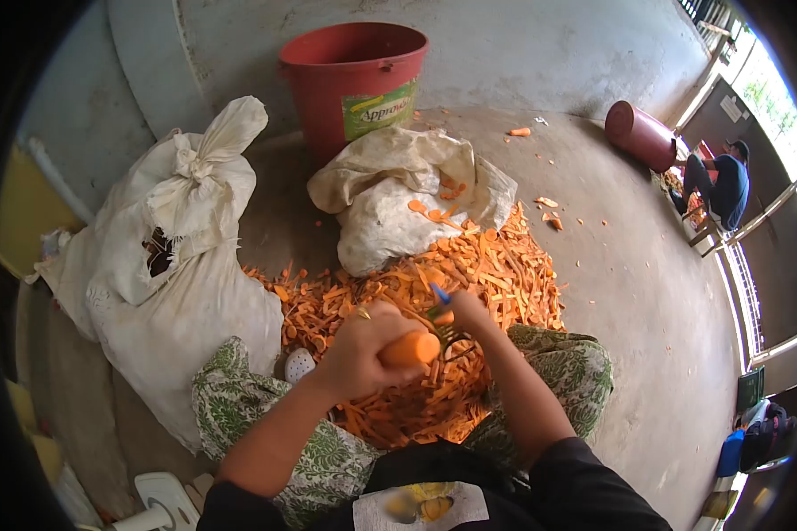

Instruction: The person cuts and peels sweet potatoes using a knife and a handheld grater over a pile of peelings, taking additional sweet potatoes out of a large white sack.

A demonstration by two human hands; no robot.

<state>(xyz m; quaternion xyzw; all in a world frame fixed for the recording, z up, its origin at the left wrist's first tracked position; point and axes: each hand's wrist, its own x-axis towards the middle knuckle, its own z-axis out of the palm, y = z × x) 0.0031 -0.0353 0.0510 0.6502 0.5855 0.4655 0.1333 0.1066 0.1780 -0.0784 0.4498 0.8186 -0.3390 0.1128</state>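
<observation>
My left hand (367, 347) is wrapped round an orange carrot (409, 350), whose blunt cut end faces me. Just right of it, my right hand (469, 314) is closed on a tool with a blue part (440, 294) and a dark curved loop; its exact kind is blurred. Both hands are above a wide heap of orange carrot peelings (514, 274) between my knees. An empty-looking white sack (376, 221) lies crumpled at the far side of the heap, with a few carrot slices on it.
A tied white sack (186, 310) bulges at the left. Behind the heap stands a red tub (354, 75). Another red bin (639, 135) lies tipped at the far right, near a seated person (731, 190). Carrot bits (553, 221) dot the floor.
</observation>
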